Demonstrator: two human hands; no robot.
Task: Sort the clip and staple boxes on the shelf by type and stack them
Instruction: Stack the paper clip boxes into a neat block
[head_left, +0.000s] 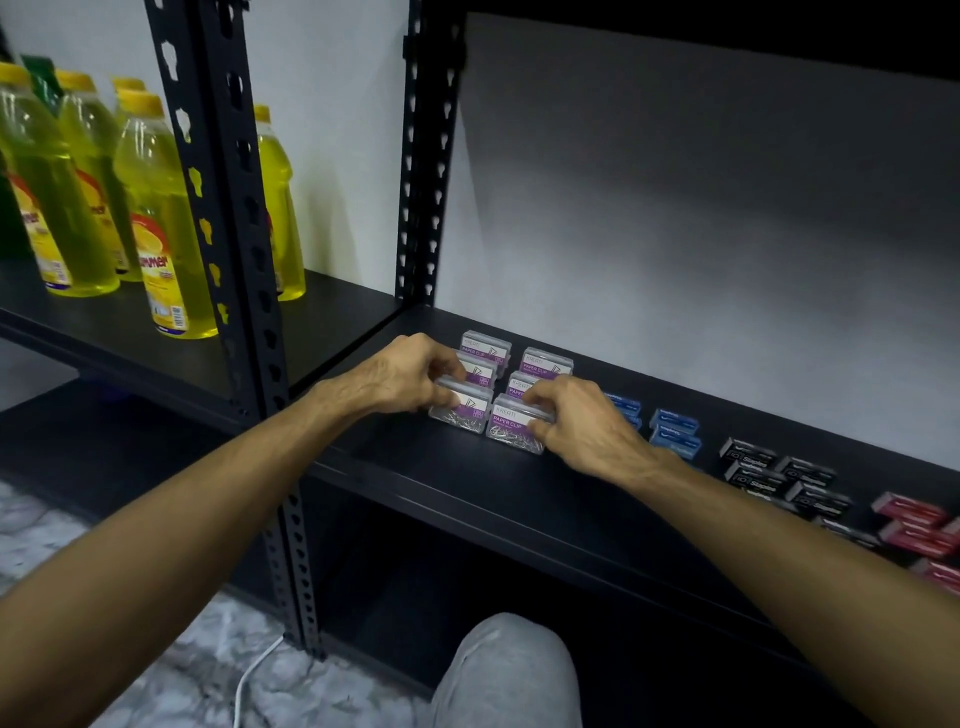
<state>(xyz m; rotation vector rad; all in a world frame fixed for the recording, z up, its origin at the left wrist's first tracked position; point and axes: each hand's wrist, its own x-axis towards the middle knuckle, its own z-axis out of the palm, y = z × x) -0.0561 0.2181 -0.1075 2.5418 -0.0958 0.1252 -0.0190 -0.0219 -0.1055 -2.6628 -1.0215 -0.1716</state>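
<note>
On the black shelf (467, 483), 6 clear paper clip boxes (545, 364) stand in 2 columns of 3, their purple labels tilted up toward the camera and their long sides running left to right along the shelf. Loose silver clips show through the clear walls of the 2 nearest boxes.

The left hand (400, 371) grips the front left box (462, 413), with its fingers curled over the top edge and the thumb on the near left side. The right hand (576, 418) pinches the front right box (511, 428), fingers over its top right corner and thumb low on its right end.

To the right along the shelf lie blue staple boxes (675, 431), then black staple boxes (779, 473), then red staple boxes (914, 525), each group a small stacked cluster. On the neighbouring shelf at left stand yellow bottles (156, 218).
</note>
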